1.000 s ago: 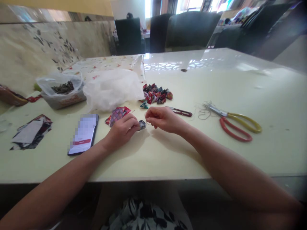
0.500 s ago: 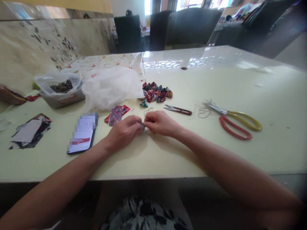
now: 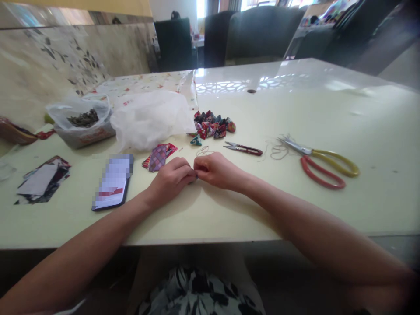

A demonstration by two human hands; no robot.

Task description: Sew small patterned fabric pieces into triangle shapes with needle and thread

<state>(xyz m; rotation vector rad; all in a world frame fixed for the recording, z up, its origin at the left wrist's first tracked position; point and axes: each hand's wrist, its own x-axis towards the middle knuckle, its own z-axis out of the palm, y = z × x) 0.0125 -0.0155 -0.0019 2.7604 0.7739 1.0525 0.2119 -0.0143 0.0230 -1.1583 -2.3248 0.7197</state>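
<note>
Over the near middle of the table, my left hand [image 3: 173, 177] and my right hand [image 3: 215, 170] meet with their fingertips together. The left fingers pinch a small dark piece, probably cloth, almost wholly hidden by them. My right thumb and forefinger are closed against it; what they grip is too small to make out. Just beyond my left hand lie cut fabric pieces [image 3: 158, 158], the top one purple checked. A loose thread [image 3: 205, 151] curls behind my right hand. Thread snips [image 3: 244, 148] lie farther back, and a heap of small stuffed cloth shapes [image 3: 215, 124] sits behind them.
Large scissors [image 3: 323, 164] with one red and one yellow handle lie right, by tangled thread [image 3: 278, 151]. On the left are a phone [image 3: 113, 183], a stack of fabric scraps [image 3: 44, 179], a white plastic bag [image 3: 151, 120] and a bag-lined container [image 3: 83, 131] of dried plant matter.
My right hand has turned slightly, its fingers curling closer against my left fingertips. The small piece shows less than before. Things on the table stay put; the view shifts slightly.
</note>
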